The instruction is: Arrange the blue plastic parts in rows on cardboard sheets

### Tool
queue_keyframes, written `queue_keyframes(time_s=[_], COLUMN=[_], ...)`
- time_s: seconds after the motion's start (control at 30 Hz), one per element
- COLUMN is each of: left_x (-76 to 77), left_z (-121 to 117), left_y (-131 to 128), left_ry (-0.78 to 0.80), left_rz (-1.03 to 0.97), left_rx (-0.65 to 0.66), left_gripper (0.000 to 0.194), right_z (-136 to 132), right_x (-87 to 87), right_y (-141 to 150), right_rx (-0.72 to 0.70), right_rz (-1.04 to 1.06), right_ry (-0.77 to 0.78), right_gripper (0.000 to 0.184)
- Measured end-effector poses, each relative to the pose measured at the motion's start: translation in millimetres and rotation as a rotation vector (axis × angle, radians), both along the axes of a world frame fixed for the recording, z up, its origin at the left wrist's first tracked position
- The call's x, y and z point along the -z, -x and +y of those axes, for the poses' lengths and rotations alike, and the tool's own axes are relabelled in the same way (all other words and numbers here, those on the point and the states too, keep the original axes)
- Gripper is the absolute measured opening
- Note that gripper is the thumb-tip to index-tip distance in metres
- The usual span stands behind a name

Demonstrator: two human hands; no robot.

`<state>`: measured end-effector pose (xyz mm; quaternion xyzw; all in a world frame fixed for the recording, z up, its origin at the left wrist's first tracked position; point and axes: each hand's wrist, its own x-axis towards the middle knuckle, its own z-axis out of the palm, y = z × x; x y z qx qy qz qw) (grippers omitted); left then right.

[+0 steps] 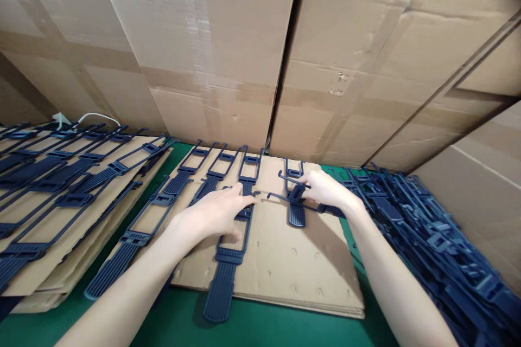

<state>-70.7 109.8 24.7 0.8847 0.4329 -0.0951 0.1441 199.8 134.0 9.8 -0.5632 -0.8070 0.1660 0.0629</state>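
Observation:
My right hand (323,188) is closed on a dark blue plastic frame (296,192) with hooked arms, held tilted above the cardboard sheet (301,260). Beneath it, another frame with a ribbed tongue (296,213) is partly hidden. My left hand (217,210) hovers over or rests on a frame (230,254) whose ribbed tongue hangs past the sheet's front edge; contact is unclear. Its thumb and fingers are apart. Several similar frames (195,160) lie in rows on the sheet, some partly covered by my left arm.
A large heap of dark blue frames (439,238) lies at the right on the green tabletop (268,325). At the left, more frames (73,200) cover stacked cardboard sheets (61,274). Tall cardboard boxes (228,54) stand along the back, with a white cord (97,115) at their foot.

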Motion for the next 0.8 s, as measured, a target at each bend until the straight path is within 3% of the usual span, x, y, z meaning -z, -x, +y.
queue_keyframes(time_s=[0.13,0.23,0.37,0.63,0.8], left_x=[-0.2,-0.3,-1.0,-6.2,-2.5], left_z=[-1.8,-2.3,-2.6,-5.8,-3.1], left_y=[-0.4,-0.8,-0.9,-3.4,-2.6], left_ry=[0.005,0.004,0.01,0.005,-0.063], left_rz=[0.042,0.057,0.053,0.071,0.081], left_rx=[-0.013,-0.019,-0.029,-0.011,-0.005], left_gripper=[0.088,0.089,0.088,0.092,0.106], right_z=[3.4,3.5,3.1,4.3,1.3], right_x=[7.7,12.6,19.8,29.7,29.0], right_y=[7.7,14.1,21.5,30.3,35.4], right_rx=[-0.116,-0.13,-0.094,-0.007,-0.017], right_rz=[-0.028,-0.003,0.05,0.037,0.057], right_ry=[-0.026,-0.05,-0.092,-0.135,-0.173], right_gripper=[0.013,0.026,0.04,0.042,0.043])
